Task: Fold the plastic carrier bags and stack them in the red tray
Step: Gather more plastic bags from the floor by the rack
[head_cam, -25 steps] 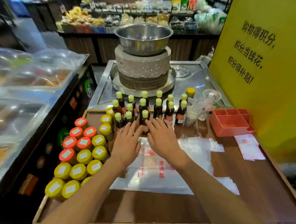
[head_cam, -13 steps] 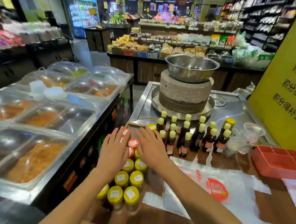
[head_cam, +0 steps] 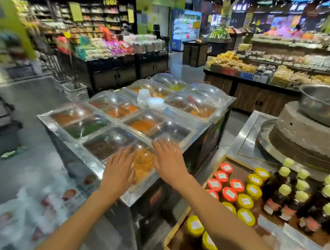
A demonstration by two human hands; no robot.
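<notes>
Two empty hands, left hand (head_cam: 118,172) and right hand (head_cam: 170,161), hover flat, fingers spread, over clear-domed steel food trays (head_cam: 133,122).

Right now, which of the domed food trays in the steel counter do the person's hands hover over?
The near-corner tray of orange-yellow food: the left hand and right hand flank it; the others lie farther back.

A steel deli counter (head_cam: 91,158) holds food pans under clear domed lids (head_cam: 155,89), with white tubs (head_cam: 156,103) on top. On the wooden bench (head_cam: 174,233) stand red-capped jars (head_cam: 223,176), yellow-capped jars (head_cam: 250,191) and dark bottles (head_cam: 295,202). A metal bowl (head_cam: 323,104) sits on a stone mill (head_cam: 303,138). Stocked shelves (head_cam: 281,64) fill the blurred background.
</notes>
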